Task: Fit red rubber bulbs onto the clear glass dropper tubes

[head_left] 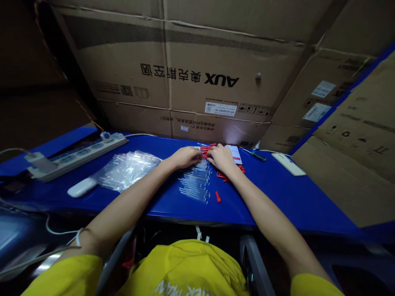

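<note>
Fingers curled, my left hand (pixel 187 157) rests at the far end of a row of clear glass dropper tubes (pixel 195 181); what its fingertips hold is hidden. Just right of it, my right hand (pixel 221 158) is closed, its fingertips on a red rubber bulb (pixel 205 156). More droppers with red bulbs (pixel 208 148) lie between and behind both hands. A pile of loose red bulbs (pixel 223 176) is partly covered by my right wrist. One single red bulb (pixel 218 197) lies nearer the table's front edge.
Clear plastic bags (pixel 129 169), a white rounded device (pixel 82 187) and a power strip (pixel 83 154) lie left on the blue table (pixel 265 205). To the right are a lit phone (pixel 235 155), a green-handled screwdriver (pixel 258 156) and a white phone (pixel 289 164). Cardboard (pixel 191 49) walls the back.
</note>
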{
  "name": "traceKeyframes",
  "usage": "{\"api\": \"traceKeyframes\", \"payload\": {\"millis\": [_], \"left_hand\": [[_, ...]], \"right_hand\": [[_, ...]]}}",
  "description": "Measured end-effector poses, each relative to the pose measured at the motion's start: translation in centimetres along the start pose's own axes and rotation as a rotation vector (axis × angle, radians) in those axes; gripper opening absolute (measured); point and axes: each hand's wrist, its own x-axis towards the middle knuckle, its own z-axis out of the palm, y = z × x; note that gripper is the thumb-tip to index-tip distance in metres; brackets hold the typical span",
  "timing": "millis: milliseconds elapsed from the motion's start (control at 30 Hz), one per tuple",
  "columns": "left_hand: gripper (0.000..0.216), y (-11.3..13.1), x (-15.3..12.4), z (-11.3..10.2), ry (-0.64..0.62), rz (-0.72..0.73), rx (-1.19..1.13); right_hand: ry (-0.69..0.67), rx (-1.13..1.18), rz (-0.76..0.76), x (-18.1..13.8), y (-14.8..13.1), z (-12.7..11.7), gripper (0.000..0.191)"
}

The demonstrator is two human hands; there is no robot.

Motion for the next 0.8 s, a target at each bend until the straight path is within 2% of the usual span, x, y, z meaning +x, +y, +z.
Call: {"api": "traceKeyframes", "payload": {"millis": [167,267,433,533,600,667,800], "left_hand": [[0.016,0.0,0.0,-0.1,-0.007,0.003,-0.002],[0.023,0.0,-0.1,-0.1,0.029,-0.024,0.016],[0.028,0.0,-0.2,-0.4,0.250,-0.091,0.061],[0.037,0.0,-0.2,-0.6,0.354,-0.071,0.073],[0.035,0.0,-0.1,-0.5,0.338,-0.039,0.075],[0.030,0.0,0.1,-0.4,0.272,-0.034,0.103],[0.037,0.4,0.3,-0.2,0.181,-0.079,0.164]], "right_hand": [[-0.006,-0.014,-0.017,0.0,-0.4,-0.3,0.017],[0.026,-0.010,-0.001,-0.2,-0.3,-0.6,0.016],[0.107,0.101,0.038,-0.7,0.6,-1.4,0.018],[0.183,0.218,0.041,-1.1,1.1,-1.9,0.020],[0.230,0.286,0.026,-1.4,1.2,-2.1,0.019],[0.264,0.326,0.009,-1.6,1.1,-2.2,0.017],[0.282,0.335,-0.009,-1.7,0.6,-2.1,0.023]]}}
